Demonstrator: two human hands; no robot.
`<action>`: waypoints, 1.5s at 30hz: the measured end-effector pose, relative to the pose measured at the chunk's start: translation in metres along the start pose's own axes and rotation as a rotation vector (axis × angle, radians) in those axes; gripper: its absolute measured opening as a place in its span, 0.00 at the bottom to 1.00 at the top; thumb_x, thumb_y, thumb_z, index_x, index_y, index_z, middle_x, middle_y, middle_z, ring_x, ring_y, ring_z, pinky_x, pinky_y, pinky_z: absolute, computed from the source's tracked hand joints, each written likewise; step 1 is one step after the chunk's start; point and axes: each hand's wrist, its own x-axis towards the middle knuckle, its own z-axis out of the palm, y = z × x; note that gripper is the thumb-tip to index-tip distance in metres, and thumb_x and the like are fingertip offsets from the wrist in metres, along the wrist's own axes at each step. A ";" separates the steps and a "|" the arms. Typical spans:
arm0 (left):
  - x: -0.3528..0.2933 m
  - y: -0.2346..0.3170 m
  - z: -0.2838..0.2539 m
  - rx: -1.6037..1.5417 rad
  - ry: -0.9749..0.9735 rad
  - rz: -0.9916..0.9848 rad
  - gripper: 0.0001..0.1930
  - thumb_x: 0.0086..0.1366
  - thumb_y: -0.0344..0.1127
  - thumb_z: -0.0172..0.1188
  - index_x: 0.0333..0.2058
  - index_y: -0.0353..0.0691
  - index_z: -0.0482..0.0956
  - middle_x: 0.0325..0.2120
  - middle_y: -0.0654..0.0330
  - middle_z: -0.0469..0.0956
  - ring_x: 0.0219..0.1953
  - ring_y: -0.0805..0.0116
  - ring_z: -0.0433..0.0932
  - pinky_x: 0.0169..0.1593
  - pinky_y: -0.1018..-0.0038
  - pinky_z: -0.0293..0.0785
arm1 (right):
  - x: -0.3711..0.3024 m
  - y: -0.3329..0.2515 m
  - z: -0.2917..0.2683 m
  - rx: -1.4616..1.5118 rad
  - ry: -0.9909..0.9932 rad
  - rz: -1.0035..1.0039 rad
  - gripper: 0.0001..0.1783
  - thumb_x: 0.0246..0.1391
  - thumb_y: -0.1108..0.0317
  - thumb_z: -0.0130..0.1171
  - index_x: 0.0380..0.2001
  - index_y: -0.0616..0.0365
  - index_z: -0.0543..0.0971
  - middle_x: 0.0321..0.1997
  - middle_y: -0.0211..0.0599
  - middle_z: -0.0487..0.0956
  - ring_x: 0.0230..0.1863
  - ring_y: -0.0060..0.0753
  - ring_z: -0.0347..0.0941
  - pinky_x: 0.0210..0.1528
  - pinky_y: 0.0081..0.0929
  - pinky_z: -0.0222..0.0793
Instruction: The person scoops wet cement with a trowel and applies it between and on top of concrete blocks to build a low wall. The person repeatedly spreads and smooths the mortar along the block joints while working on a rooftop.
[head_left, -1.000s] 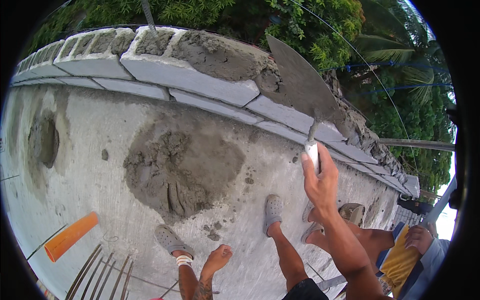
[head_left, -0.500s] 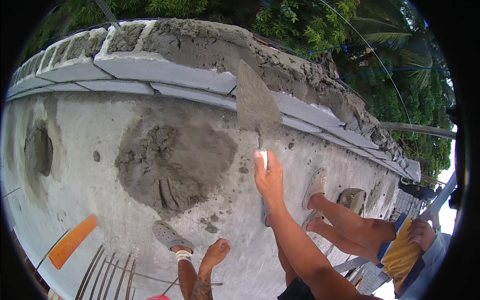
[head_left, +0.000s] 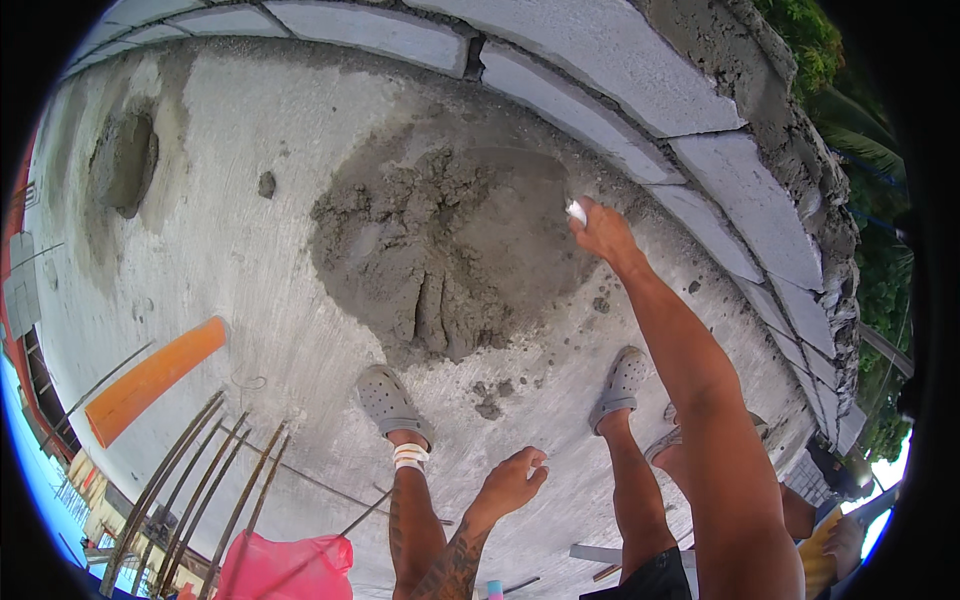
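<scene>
My right hand (head_left: 604,230) is closed round the white handle of a trowel (head_left: 577,212). Its blade is hard to tell from the wet grey mortar (head_left: 425,250), at whose right side it lies. The mortar is a rough heap on the concrete floor, with grooves in its near part. My left hand (head_left: 512,482) hangs over the floor near my left foot, fingers curled, nothing visible in them.
A wall of pale blocks (head_left: 600,120) curves along the back and right, with mortar on top. An orange pipe (head_left: 155,380), upright steel bars (head_left: 200,490) and a pink bag (head_left: 287,567) stand at the lower left. Another person in yellow shorts (head_left: 822,553) is at the right.
My right hand has brought the trowel down from the top of the wall to the mortar heap. The view has tilted downward. My left hand stays curled.
</scene>
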 end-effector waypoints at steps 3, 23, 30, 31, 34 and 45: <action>-0.009 0.006 -0.003 0.052 0.024 -0.010 0.16 0.68 0.41 0.59 0.49 0.38 0.75 0.46 0.49 0.82 0.50 0.51 0.81 0.52 0.59 0.76 | 0.065 -0.059 0.007 0.107 0.026 -0.184 0.17 0.56 0.59 0.59 0.35 0.65 0.80 0.31 0.59 0.82 0.36 0.60 0.81 0.40 0.52 0.74; -0.008 0.005 -0.019 -0.020 0.040 -0.032 0.13 0.68 0.37 0.58 0.47 0.38 0.76 0.44 0.48 0.82 0.50 0.49 0.81 0.52 0.60 0.76 | -0.151 -0.092 0.084 0.203 -0.286 0.003 0.32 0.69 0.43 0.44 0.39 0.68 0.77 0.27 0.61 0.82 0.33 0.67 0.81 0.39 0.50 0.78; -0.011 0.013 -0.029 -0.040 0.095 -0.004 0.13 0.67 0.36 0.59 0.47 0.38 0.76 0.44 0.48 0.82 0.48 0.49 0.81 0.51 0.60 0.76 | -0.266 -0.031 0.120 0.495 -0.215 0.395 0.30 0.64 0.44 0.53 0.42 0.67 0.77 0.35 0.63 0.82 0.42 0.68 0.79 0.44 0.52 0.74; -0.012 0.016 -0.030 -0.044 0.097 0.014 0.12 0.67 0.36 0.59 0.47 0.38 0.76 0.44 0.48 0.82 0.48 0.49 0.81 0.51 0.60 0.76 | -0.298 -0.022 0.121 0.625 -0.171 0.399 0.29 0.62 0.45 0.55 0.42 0.67 0.78 0.36 0.63 0.82 0.42 0.67 0.79 0.45 0.51 0.74; -0.020 0.017 -0.033 -0.019 0.102 0.033 0.12 0.66 0.35 0.59 0.46 0.39 0.75 0.43 0.49 0.82 0.48 0.49 0.81 0.50 0.59 0.76 | -0.353 -0.019 0.138 0.548 -0.208 0.714 0.23 0.54 0.55 0.59 0.39 0.67 0.80 0.34 0.58 0.83 0.39 0.59 0.82 0.43 0.46 0.74; -0.025 0.003 -0.061 -0.146 0.392 -0.031 0.12 0.63 0.25 0.58 0.46 0.36 0.74 0.36 0.49 0.84 0.40 0.54 0.85 0.43 0.63 0.79 | -0.197 -0.087 0.143 0.976 -0.577 0.439 0.16 0.59 0.60 0.56 0.27 0.65 0.75 0.15 0.35 0.73 0.15 0.28 0.71 0.21 0.33 0.70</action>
